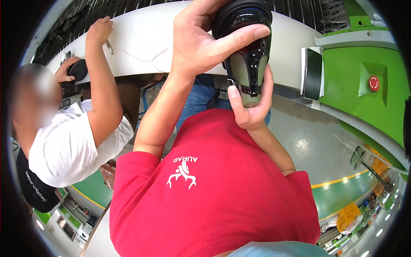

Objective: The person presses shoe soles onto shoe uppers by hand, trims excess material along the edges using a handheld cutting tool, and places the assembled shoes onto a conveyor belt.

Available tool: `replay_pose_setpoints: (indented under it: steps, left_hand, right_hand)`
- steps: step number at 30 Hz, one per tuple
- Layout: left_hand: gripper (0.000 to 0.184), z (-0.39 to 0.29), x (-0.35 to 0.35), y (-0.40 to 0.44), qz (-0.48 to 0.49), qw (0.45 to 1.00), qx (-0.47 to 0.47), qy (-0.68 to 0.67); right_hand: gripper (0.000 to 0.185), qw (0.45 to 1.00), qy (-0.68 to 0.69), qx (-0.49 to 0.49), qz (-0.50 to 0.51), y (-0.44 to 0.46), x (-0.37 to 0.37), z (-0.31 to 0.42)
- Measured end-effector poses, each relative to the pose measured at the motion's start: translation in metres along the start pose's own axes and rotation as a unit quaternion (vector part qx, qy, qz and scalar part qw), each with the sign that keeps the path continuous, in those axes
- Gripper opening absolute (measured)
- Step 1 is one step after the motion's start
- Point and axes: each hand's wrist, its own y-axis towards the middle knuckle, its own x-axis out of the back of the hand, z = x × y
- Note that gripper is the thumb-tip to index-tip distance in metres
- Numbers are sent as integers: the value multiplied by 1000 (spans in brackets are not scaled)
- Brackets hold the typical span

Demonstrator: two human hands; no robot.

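Note:
A glossy black T-strap shoe (255, 58) with a greyish lining and a small buckle is held up before me, over the white work surface (141, 47). Its rounded toe end points away from me. My left hand (203, 45) grips it from the left, thumb lying across the upper; those fingers are partly hidden behind the shoe. At the heel end, my right hand (253, 109) closes round the shoe, its thumb close to the buckle and strap.
To the left, a co-worker in a white shirt (68, 147) rests one hand (100, 32) near a thin thread and another on a black ridged item (78, 70). A green machine (346, 77) with a red button (373, 83) and dark screen (314, 73) stands right. Dark slats (295, 10) line the far edge.

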Motion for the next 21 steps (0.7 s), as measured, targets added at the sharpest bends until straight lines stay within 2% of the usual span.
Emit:
replay_pose_setpoints:
  steps: [21]
  left_hand:
    - [60, 8, -3, -3, -6, 999, -4, -37]
  right_hand:
    - [87, 999, 21, -38, -10, -3, 0, 5]
